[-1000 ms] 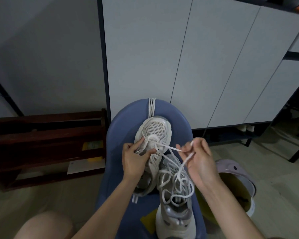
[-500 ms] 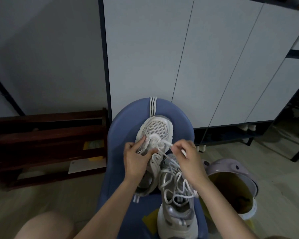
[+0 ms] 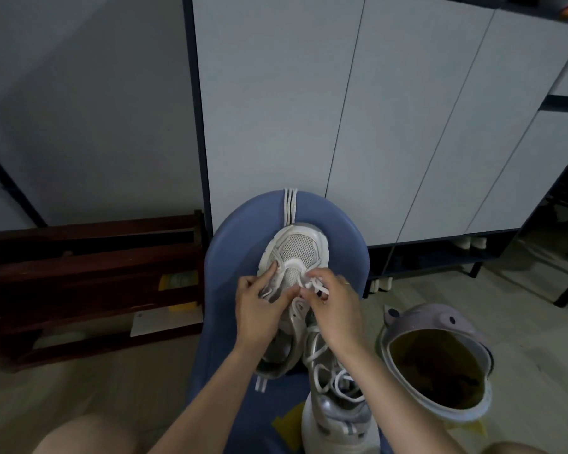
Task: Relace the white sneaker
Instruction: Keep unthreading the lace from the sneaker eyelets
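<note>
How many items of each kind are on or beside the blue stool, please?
White sneakers: 2
Loose laces draped over the stool's far edge: 1 bundle
Blue stool: 1
Lilac bin: 1
Total: 5

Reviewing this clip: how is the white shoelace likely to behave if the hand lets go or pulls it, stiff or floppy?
Probably floppy: the white shoelace bunches in soft loops at the right hand and sprawls loosely over the nearer sneaker. It likely weighs little and would drop limp if released. A pull would likely shift the far sneaker, which may be why the left hand holds it.
</note>
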